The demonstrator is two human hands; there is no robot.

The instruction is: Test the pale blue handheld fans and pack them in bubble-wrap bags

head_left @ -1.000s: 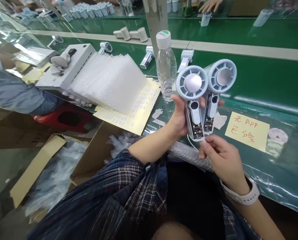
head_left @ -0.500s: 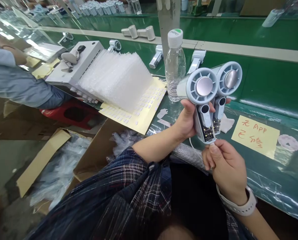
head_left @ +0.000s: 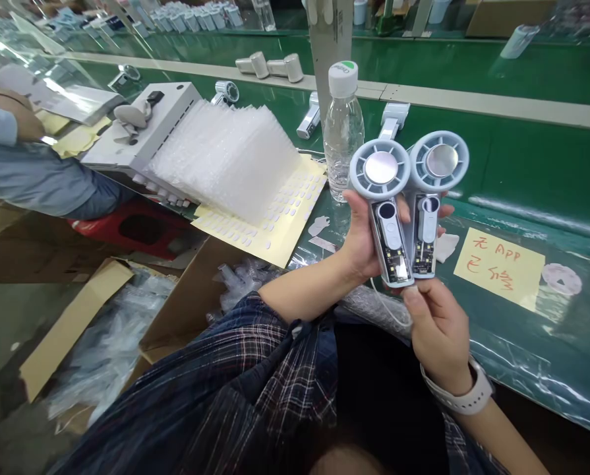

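Note:
My left hand (head_left: 362,243) is wrapped round two light-blue handheld fans, held side by side and upright over the bench edge. The left fan (head_left: 391,227) and the right fan (head_left: 426,221) have round ribbed heads with silver centres. Both handles are uncovered at the front, baring circuit boards and a small oval button piece. Beneath the handles, my right hand (head_left: 440,333) is closed in a pinch at the bottom ends. A white cable (head_left: 389,309) runs into its fingers; the plug end is hidden behind them. A white watch strap (head_left: 465,392) circles the right wrist.
A water bottle (head_left: 343,132) stands just behind the fans. Left of it, bubble-wrap sheets (head_left: 225,161) lie on a yellow sticker sheet (head_left: 279,244). A handwritten yellow note (head_left: 500,267) lies at right. Below the bench is a cardboard box (head_left: 186,297); a co-worker's sleeve (head_left: 42,171) shows far left.
The fans have turned to face me more squarely and shifted slightly left, with their heads spread apart. My right hand has moved a little left under the handles, its fingertips still at their bottoms.

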